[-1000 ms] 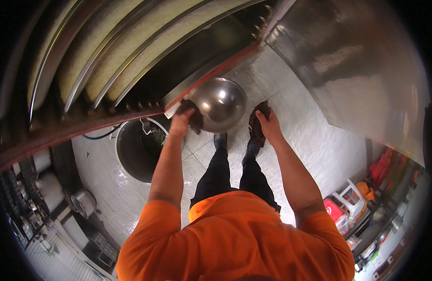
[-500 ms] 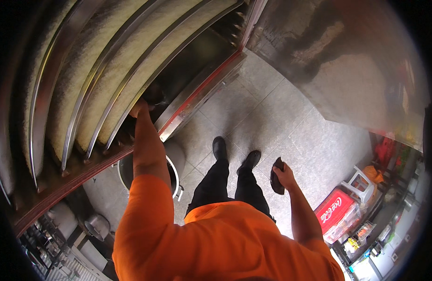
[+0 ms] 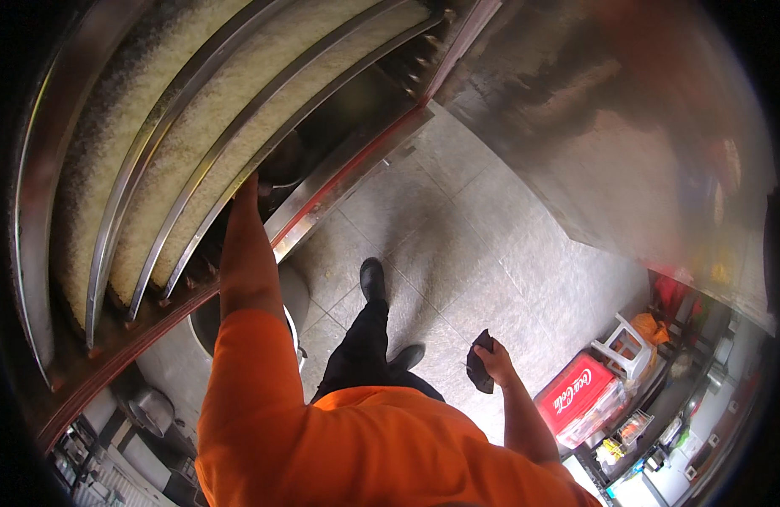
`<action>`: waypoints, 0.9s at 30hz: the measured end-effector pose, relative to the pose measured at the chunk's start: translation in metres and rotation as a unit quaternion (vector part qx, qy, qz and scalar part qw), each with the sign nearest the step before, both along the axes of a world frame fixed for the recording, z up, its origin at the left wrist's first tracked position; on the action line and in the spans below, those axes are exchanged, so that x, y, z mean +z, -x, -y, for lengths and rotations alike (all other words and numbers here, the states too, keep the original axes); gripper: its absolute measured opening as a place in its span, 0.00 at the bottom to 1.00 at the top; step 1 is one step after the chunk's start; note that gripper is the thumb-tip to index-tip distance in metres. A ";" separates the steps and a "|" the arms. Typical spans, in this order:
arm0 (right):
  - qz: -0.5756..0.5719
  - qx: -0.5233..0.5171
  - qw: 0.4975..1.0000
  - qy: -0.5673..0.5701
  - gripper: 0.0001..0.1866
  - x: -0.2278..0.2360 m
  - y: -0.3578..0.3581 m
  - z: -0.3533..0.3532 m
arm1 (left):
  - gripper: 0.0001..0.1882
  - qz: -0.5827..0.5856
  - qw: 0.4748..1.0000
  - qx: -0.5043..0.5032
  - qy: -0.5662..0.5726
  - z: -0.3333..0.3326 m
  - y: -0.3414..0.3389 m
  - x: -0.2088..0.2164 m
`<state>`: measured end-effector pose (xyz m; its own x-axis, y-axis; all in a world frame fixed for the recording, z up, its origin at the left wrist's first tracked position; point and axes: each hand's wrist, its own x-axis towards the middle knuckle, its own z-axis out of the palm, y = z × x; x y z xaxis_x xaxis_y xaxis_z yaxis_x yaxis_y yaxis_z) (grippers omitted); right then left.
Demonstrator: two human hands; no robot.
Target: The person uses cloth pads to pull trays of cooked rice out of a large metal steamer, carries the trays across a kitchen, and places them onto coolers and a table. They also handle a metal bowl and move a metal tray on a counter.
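Note:
My left arm reaches into a tall metal cabinet with a red-edged frame (image 3: 365, 169). Stacked in it are metal trays (image 3: 145, 144) filled with pale grains that look like rice (image 3: 212, 127). My left hand (image 3: 249, 188) is beneath the lowest filled tray, in the dark bottom space, its fingers hidden by the tray edge. Some dark, shiny rounded shape (image 3: 280, 169) lies close by it; I cannot make out what it is. Down at my right side, my right hand (image 3: 497, 363) is closed on a dark folded cloth (image 3: 477, 368).
The cabinet's large metal door (image 3: 576, 127) stands swung out at the upper right. A big metal pot (image 3: 295, 297) is on the tiled floor under my left arm. To the right are a red crate (image 3: 574, 390), a white plastic stool (image 3: 628, 348) and shelves.
My left hand has gone deeper under the lowest tray, its fingers now out of sight. My right hand has shifted with the cloth. One foot has stepped back, and the view has moved nearer the trays.

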<state>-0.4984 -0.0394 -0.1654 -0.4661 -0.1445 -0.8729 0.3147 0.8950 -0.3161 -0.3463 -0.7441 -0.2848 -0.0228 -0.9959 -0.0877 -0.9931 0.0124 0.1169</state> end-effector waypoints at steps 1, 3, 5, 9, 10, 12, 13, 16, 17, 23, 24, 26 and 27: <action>0.004 0.001 1.000 -0.009 0.21 0.002 0.001 0.002 | 0.30 -0.009 1.000 0.003 -0.007 0.002 0.000 0.000; 0.028 -0.040 0.999 0.003 0.19 -0.004 -0.002 -0.004 | 0.29 -0.024 0.999 0.005 -0.021 0.005 0.000 -0.001; 0.031 -0.047 0.998 0.011 0.18 -0.007 0.000 -0.005 | 0.29 -0.041 0.999 0.009 -0.035 0.006 0.001 -0.003; 0.025 -0.053 0.998 0.014 0.17 0.001 0.003 0.007 | 0.28 -0.073 0.995 0.020 -0.062 0.012 0.003 -0.007; 0.030 -0.061 0.997 0.025 0.15 -0.005 0.001 0.003 | 0.28 -0.084 0.994 0.022 -0.069 0.012 0.005 -0.008; 0.037 -0.076 0.995 0.046 0.12 -0.012 -0.001 -0.005 | 0.28 -0.100 0.991 0.029 -0.086 0.014 0.007 -0.010; 0.041 -0.084 0.995 0.041 0.12 -0.016 -0.001 -0.009 | 0.28 -0.110 0.989 0.034 -0.094 0.014 0.008 -0.011; 0.054 -0.103 0.993 0.034 0.11 -0.015 0.000 -0.003 | 0.27 -0.140 0.982 0.044 -0.119 0.013 0.010 -0.015; 0.060 -0.107 0.992 0.037 0.11 -0.015 0.000 -0.003 | 0.27 -0.153 0.979 0.048 -0.128 0.013 0.011 -0.017; 0.068 -0.127 0.989 0.027 0.12 -0.019 0.001 0.000 | 0.26 -0.267 0.934 0.102 -0.215 0.009 0.014 -0.025; 0.073 -0.136 0.988 0.023 0.11 -0.019 0.001 0.001 | 0.26 -0.289 0.922 0.118 -0.231 0.007 0.014 -0.026; 0.097 -0.158 0.982 0.034 0.10 -0.016 0.002 0.003 | 0.25 -0.328 0.898 0.143 -0.257 0.002 0.015 -0.029; 0.109 -0.167 0.979 0.040 0.09 -0.016 0.002 0.004 | 0.25 -0.345 0.887 0.157 -0.264 -0.002 0.016 -0.031</action>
<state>-0.5007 -0.0430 -0.1811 -0.3039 -0.0880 -0.9486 0.6539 0.7049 -0.2749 -0.3618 -0.7419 -0.3155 0.0193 -0.7865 -0.6173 -0.6275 -0.4902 0.6049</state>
